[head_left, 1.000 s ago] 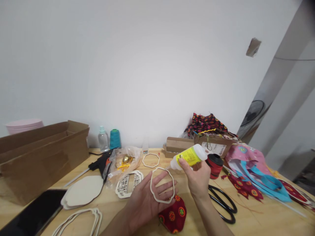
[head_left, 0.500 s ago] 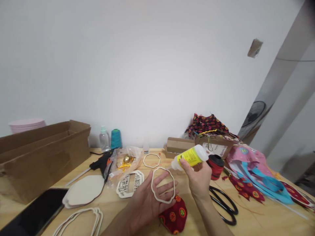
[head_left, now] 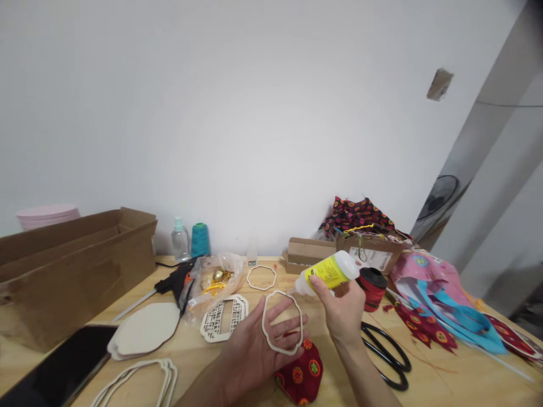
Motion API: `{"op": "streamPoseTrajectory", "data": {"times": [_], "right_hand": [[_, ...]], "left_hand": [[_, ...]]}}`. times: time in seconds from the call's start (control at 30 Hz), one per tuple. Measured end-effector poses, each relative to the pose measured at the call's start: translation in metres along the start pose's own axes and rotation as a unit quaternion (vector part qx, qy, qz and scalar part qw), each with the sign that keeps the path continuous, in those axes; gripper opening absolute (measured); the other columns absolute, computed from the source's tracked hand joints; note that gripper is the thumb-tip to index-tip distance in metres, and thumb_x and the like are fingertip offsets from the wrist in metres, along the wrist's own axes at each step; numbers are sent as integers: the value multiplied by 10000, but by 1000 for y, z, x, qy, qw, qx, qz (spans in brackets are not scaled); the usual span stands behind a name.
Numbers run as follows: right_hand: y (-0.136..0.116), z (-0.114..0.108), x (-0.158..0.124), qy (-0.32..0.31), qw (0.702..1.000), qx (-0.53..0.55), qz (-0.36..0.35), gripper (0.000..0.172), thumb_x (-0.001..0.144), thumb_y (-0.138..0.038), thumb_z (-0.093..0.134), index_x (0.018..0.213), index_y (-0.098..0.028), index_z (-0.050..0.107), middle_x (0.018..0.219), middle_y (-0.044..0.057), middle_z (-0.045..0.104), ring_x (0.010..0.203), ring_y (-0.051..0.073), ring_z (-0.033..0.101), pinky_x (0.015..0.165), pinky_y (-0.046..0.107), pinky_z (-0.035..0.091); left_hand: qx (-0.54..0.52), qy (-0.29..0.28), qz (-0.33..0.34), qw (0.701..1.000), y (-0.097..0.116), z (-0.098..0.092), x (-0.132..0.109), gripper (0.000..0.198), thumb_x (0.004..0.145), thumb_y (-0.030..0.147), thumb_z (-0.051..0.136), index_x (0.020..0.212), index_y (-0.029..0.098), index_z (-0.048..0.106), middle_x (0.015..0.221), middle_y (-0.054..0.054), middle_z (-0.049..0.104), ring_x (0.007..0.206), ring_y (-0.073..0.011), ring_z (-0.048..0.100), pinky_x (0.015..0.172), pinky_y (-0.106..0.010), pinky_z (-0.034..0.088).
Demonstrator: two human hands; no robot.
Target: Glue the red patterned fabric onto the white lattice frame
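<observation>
Palm up, my left hand point(head_left: 248, 353) supports a thin pale scalloped frame point(head_left: 264, 325), with the fingers spread beneath it and the thumb at its left edge. My right hand point(head_left: 345, 311) is wrapped round a white glue bottle point(head_left: 328, 272) with a yellow label. The bottle is tilted, its nozzle pointing down and left at the frame's upper right edge. I cannot make out any glue on the frame. Below the left fingers lies a dark red patterned fabric piece point(head_left: 302, 376), partly covered by the hand. A lattice-cut panel point(head_left: 212, 322) lies left of my left hand.
Another thin frame point(head_left: 250, 284) lies behind my hands. To the left are stacked pale plates point(head_left: 146, 330), a phone point(head_left: 68, 362), a glue gun point(head_left: 173, 285) and a long cardboard box point(head_left: 85, 271). At right lie black-handled scissors point(head_left: 388, 359), a red thread spool point(head_left: 372, 294) and pink cloth point(head_left: 428, 277).
The frame and my left hand have shifted very slightly down and to the right. The glue bottle stays almost in place, its nozzle still by the frame's upper right edge.
</observation>
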State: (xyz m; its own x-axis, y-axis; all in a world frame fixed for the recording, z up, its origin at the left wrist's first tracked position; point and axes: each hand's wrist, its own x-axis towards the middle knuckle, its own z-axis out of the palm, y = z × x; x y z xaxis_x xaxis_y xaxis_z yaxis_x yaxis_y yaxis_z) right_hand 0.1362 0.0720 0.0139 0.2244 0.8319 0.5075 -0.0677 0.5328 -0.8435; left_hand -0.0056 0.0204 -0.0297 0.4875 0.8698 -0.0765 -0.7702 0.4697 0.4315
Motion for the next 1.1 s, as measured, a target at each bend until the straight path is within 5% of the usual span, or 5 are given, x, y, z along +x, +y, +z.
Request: {"op": "streamPoseTrajectory", "data": {"times": [0.67, 1.1], "right_hand": [[-4, 1, -5, 1, 999, -29, -12, 255, 570, -294, 715, 715, -120, 597, 659, 78, 678, 586, 207, 625, 534, 315, 519], [0, 2, -9, -13, 996, -85, -33, 302, 594, -342, 699, 750, -121, 565, 676, 83, 642, 594, 221, 600, 570, 363, 500]], "left_hand": [[-5, -20, -13, 1000, 0, 3, -1, 492, 813, 422, 374, 1210, 132, 382, 983, -166, 620, 966, -315, 573, 863, -420, 315], [-10, -29, -16, 999, 0, 6, -1, 594, 826, 413, 342, 1324, 122, 201, 971, -157, 608, 871, -276, 597, 865, -418, 309]]}}
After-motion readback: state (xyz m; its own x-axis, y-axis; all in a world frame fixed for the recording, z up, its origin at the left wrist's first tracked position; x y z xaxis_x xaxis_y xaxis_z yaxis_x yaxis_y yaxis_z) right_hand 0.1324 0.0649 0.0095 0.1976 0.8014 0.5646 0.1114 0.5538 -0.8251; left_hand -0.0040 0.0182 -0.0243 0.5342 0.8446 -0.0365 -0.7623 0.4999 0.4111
